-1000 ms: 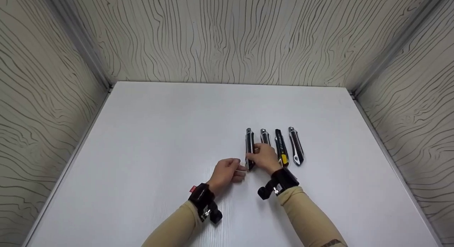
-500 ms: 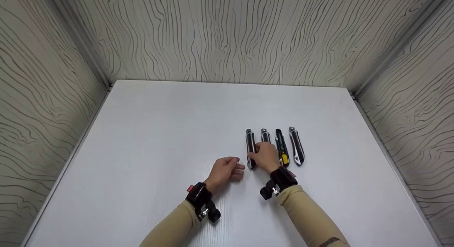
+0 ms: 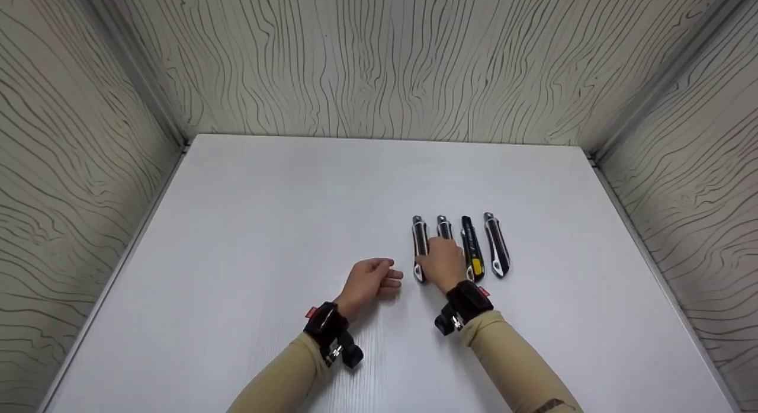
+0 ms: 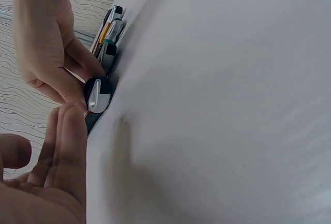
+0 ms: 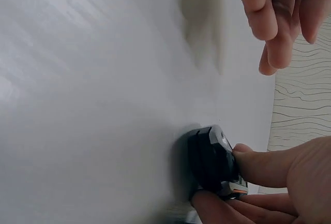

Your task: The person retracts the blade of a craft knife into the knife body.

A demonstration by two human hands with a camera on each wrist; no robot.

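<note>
Utility knives lie side by side on the white table. At the left end of the row, a silver and dark utility knife (image 3: 420, 234) is pinched between the thumb and fingers of my right hand (image 3: 444, 263); its butt end (image 5: 209, 157) faces the right wrist camera. My right hand partly covers a similar second knife (image 3: 444, 226). Further right are a black knife with a yellow part (image 3: 472, 244) and another silver and dark knife (image 3: 497, 245). My left hand (image 3: 364, 285) holds nothing, its fingers loose, a little left of the row.
The white table (image 3: 266, 223) carries the row right of its middle. Wood-grain panels (image 3: 379, 63) close it in at the back and on both sides, with grey metal posts (image 3: 127, 63) at the corners.
My left hand has drawn slightly left, away from the leftmost knife. My right hand stays at that knife, which has shifted a touch to the right in view.
</note>
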